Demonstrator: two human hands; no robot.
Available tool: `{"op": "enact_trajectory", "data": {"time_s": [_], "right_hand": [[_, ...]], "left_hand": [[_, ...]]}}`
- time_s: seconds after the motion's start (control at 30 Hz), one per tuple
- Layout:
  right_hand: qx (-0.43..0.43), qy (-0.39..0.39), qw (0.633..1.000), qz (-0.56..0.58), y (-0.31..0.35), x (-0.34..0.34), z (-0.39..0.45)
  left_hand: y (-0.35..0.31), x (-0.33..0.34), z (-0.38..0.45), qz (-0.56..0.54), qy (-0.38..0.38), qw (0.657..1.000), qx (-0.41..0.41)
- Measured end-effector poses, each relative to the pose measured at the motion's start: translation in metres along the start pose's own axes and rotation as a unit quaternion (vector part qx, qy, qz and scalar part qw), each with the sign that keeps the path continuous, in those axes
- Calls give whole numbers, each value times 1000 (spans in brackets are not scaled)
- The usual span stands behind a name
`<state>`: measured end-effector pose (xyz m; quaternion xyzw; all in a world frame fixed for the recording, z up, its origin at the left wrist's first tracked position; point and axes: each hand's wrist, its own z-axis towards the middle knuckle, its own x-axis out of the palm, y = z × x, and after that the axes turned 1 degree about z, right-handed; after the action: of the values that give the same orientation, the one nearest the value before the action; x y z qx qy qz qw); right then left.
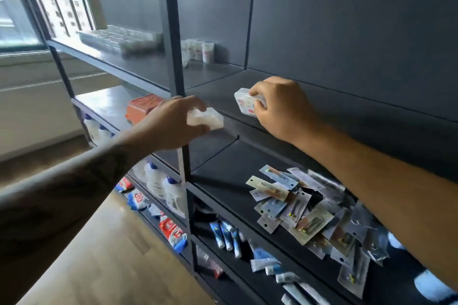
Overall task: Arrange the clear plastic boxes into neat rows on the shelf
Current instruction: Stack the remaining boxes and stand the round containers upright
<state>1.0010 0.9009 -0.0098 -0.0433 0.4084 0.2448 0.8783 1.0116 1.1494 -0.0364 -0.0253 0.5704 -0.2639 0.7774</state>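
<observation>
Two clear plastic boxes, one in each hand, held at the dark metal shelf (322, 96).

Both forearms reach forward and up from the lower corners. The left hand (171, 126) is turned palm-right, its fingers and thumb curled round a blurred clear box (207, 119) just in front of the shelf's front edge beside the upright post (173, 57). The right hand (280, 109), knuckles up, has its fingers pinching a second clear box (244, 103) over the shelf board; that box carries a white label with red print, too small to read.
</observation>
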Motion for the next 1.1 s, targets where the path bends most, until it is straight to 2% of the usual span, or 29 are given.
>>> {"op": "enact_trajectory", "data": {"time_s": [0.23,0.4,0.57,0.83,1.1], "right_hand": [[-15,-10,998,54,113,73,45],[-52,-5,997,65,182,125,79],[-81,10,992,100,240,174,107],[-165,23,976,144,311,261,161],[-196,29,962,191,365,359,256]], "left_hand": [[113,-55,-54,-34,-55,997,-33],[195,-77,-89,-44,-65,991,-105],[257,-103,-112,-28,-70,988,-132],[338,-130,-123,-4,-95,978,-183],[432,-161,-90,52,-108,964,-239]]}}
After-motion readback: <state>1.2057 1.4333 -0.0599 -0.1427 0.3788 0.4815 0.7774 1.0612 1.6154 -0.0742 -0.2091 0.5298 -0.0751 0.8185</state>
